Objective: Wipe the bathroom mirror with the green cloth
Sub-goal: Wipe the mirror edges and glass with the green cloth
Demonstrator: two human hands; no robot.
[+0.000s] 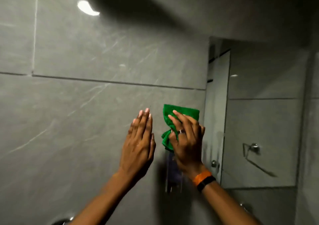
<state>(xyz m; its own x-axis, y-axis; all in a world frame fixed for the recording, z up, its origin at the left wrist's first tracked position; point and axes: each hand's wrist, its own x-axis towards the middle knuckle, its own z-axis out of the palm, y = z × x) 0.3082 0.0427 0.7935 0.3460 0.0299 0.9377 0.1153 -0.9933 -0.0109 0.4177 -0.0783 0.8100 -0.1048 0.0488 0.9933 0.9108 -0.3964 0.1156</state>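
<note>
My right hand (187,141) grips a bunched green cloth (176,119), raised in front of the grey tiled wall just left of the mirror's left edge. The bathroom mirror (259,112) fills the right side of the view and reflects grey tiles, a door and a towel ring. My left hand (139,143) is raised beside the right one, flat with fingers together and straight, holding nothing; whether it touches the wall I cannot tell. The right wrist wears an orange and a black band, and a ring sits on one finger.
Large grey marble-look tiles (77,103) cover the wall ahead, with a bright light glare at top left. A clear holder (173,174) is fixed to the wall below my right hand. A chrome fitting (63,221) shows at the bottom edge.
</note>
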